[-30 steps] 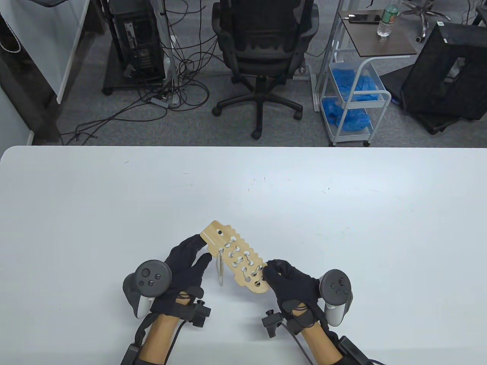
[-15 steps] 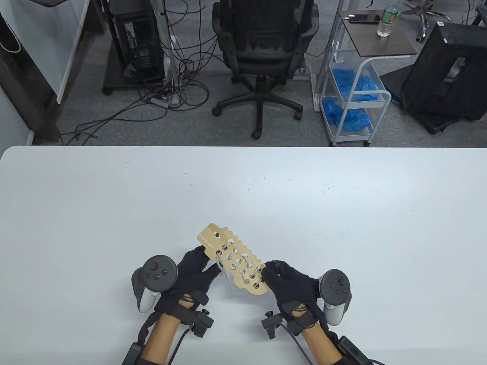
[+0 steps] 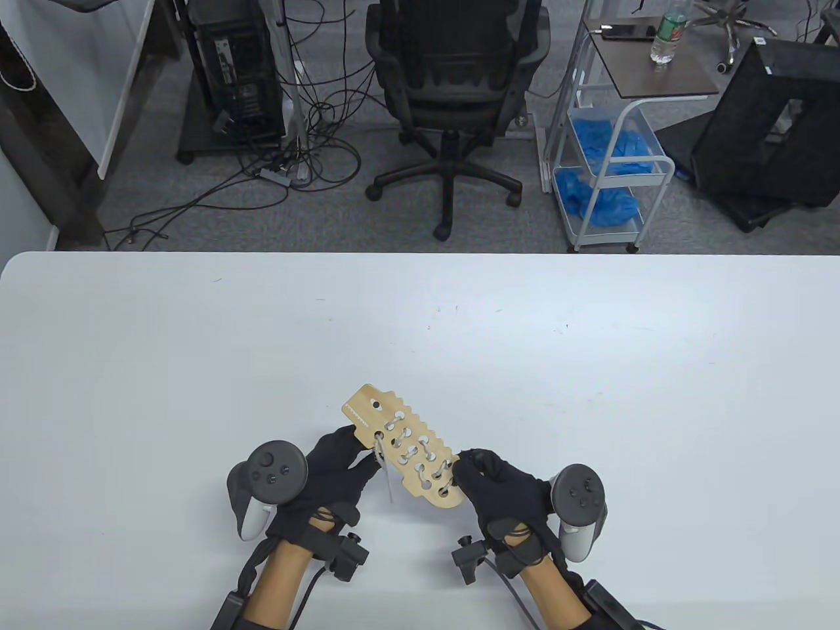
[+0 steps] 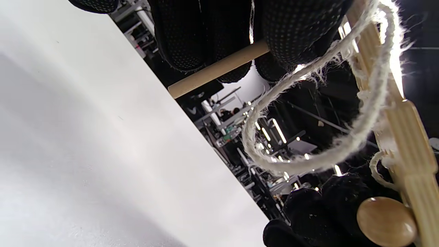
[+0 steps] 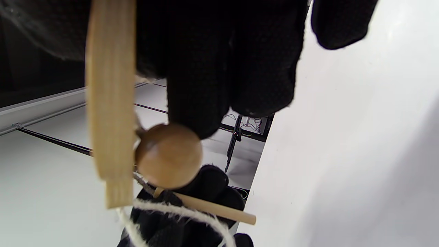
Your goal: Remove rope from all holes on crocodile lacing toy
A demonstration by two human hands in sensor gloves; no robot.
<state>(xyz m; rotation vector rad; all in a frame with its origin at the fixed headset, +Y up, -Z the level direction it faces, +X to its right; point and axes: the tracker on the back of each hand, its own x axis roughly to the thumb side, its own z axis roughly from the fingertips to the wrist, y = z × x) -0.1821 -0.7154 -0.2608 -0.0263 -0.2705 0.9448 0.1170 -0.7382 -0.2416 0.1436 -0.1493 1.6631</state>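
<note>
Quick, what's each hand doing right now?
Left hand: holding the wooden stick at the rope's end.
Right hand: gripping the tail end of the crocodile board.

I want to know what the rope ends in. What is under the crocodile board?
Under the board hang a loose rope loop, a round wooden bead and a wooden stick held by the left hand. Where the rope joins the bead is hidden.

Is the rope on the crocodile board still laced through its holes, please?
Still laced: the rope crosses between holes of the crocodile board in short white stitches.
</note>
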